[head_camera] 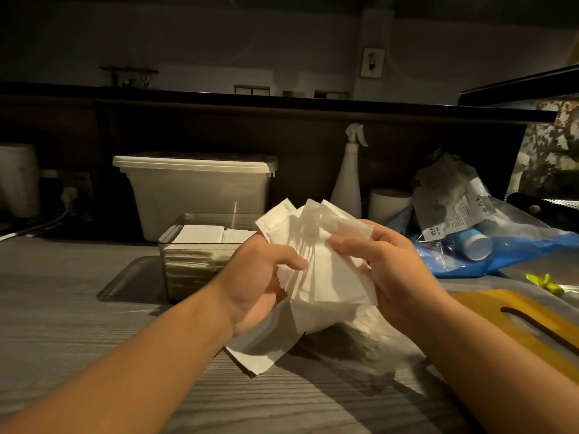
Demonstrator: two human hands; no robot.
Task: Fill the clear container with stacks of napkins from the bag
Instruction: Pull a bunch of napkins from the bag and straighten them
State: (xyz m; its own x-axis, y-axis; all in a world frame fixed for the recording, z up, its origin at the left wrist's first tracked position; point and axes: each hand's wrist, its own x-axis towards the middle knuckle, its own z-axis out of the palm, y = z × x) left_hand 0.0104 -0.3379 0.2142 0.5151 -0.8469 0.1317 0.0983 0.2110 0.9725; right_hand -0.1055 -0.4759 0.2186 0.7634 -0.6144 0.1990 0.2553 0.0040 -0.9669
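Gripping a loose, fanned bunch of white napkins [322, 261] from both sides, the left hand [260, 277] and right hand [385, 264] hold it in the air just right of the clear container [163, 239], fingers and thumbs of both curled round the paper. That container stands on a grey, wood-grained countertop [62, 308] and already has flat stacks [203, 234] of white napkins inside, nearly up to its rim. A crumpled clear bag [369, 333] lies on the counter to the container's right and nearer the person, below the hands

Directly behind the container sits a lidded white tub [197, 189]. Behind and to the right of the container are a white spray bottle [349, 180] and a paper roll [388, 205]. Farther right of the container lies a blue plastic bag [517, 245] and a yellow board [532, 321] with a slot handle. The room is dim; a dark ledge [282, 104] runs across above and behind the container, and a small framed picture [372, 62] hangs on the pale wall beyond it

A clear package [454, 211] right of the container carries a printed white label, its writing too small to read
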